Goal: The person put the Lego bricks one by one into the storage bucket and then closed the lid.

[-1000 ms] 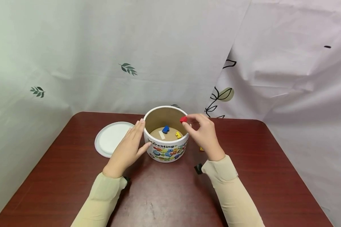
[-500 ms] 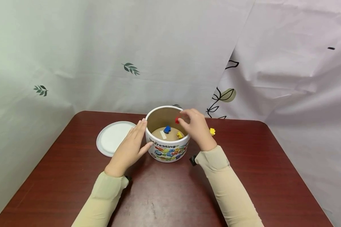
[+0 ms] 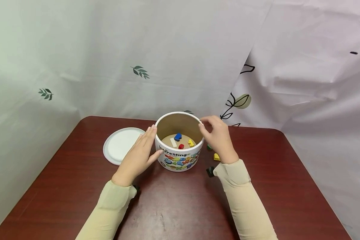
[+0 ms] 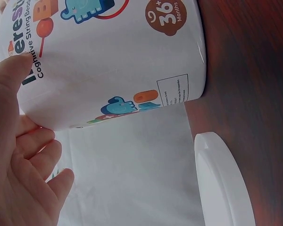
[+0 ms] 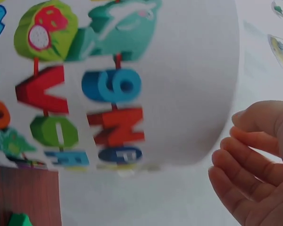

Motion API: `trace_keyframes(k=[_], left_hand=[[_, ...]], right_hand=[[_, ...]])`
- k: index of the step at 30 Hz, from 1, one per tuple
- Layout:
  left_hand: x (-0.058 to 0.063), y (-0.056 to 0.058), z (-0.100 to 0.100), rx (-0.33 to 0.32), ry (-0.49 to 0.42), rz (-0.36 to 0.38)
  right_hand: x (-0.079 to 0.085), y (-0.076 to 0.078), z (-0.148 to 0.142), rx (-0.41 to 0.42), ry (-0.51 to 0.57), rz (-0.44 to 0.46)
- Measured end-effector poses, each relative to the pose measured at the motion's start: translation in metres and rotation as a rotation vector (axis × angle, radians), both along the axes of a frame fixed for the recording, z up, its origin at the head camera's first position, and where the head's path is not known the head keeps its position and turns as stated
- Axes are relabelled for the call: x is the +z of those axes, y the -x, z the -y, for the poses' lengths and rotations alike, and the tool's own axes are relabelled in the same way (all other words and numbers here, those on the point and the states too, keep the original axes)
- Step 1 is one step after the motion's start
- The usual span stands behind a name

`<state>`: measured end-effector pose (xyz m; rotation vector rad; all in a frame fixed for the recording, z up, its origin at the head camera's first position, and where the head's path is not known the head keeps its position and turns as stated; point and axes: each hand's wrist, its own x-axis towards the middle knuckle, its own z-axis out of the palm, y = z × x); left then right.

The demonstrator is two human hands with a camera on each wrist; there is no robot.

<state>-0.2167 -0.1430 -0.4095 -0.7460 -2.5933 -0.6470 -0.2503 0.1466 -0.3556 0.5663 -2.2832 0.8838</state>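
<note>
Pushing too hard, the straight-fingered left grip [image 3: 137,159] could slide the tub [image 3: 180,162]. The right grip [image 3: 217,138], relaxed and empty, could knock its rim [image 3: 180,151].

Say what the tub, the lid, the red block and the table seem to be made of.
Tub: probably cardboard; plain brown inside, smooth printed white outside.
Lid: likely plastic; even white, with a raised rim.
Red block: perhaps plastic, from its solid bright colour; too small to be sure.
Table: wood or wood-look laminate; reddish-brown grain, slight shine.
</note>
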Motion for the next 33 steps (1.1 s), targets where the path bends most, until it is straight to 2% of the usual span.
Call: trace_keyframes(k=[4, 8, 13, 21, 24, 29, 33], left_hand=[[0.001, 0.001, 0.0, -0.002, 0.003, -0.002], [0.001, 0.001, 0.0, -0.001, 0.007, -0.002], [0.001, 0.0, -0.001, -0.004, 0.01, -0.003], [0.001, 0.001, -0.001, -0.004, 0.012, -0.002], [0.002, 0.001, -0.001, -0.004, 0.01, -0.005], [0.0, 0.0, -0.001, 0.002, 0.015, -0.007], [0.0, 0.0, 0.0, 0.002, 0.011, -0.001]], right_hand=[[-0.002, -0.008, -0.014, -0.006, 0.043, 0.012], [-0.007, -0.015, -0.028, -0.026, 0.064, 0.084], [-0.02, -0.018, -0.045, -0.067, 0.051, 0.252], [-0.042, -0.017, -0.065, -0.149, -0.061, 0.479], [-0.046, -0.015, -0.07, -0.198, -0.06, 0.578], [-0.052, -0.013, -0.073, -0.285, -0.059, 0.793], [-0.056, -0.014, -0.072, -0.317, -0.084, 0.885]])
